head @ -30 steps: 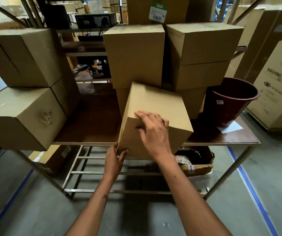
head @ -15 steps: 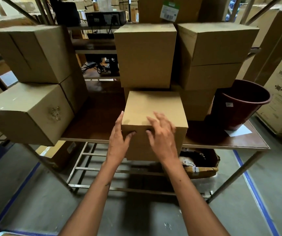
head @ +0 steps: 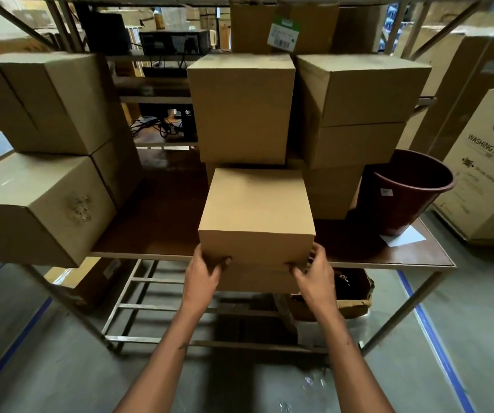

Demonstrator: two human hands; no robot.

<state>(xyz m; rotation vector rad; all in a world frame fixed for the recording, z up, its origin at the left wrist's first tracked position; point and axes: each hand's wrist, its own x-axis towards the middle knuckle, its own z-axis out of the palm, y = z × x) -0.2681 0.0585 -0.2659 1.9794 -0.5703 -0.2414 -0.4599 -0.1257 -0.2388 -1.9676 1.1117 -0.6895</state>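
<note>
A plain cardboard box (head: 257, 210) sits square at the front edge of the brown shelf board (head: 156, 231), overhanging it toward me. My left hand (head: 202, 272) grips its near left corner, with fingers curled onto the front face. At the near right corner my right hand (head: 314, 272) grips the same way, thumb up on the side. Straight behind the box stands a stack of cardboard boxes (head: 241, 108).
Two stacked boxes (head: 40, 150) fill the shelf's left end, and more boxes (head: 356, 114) stand at the back right. A dark red bucket (head: 403, 192) and a white paper (head: 403, 237) sit at the right end. A washing machine carton (head: 490, 174) stands on the floor.
The box went from tilted to flat and square on the shelf. Both my hands slid from its top down to the near front corners.
</note>
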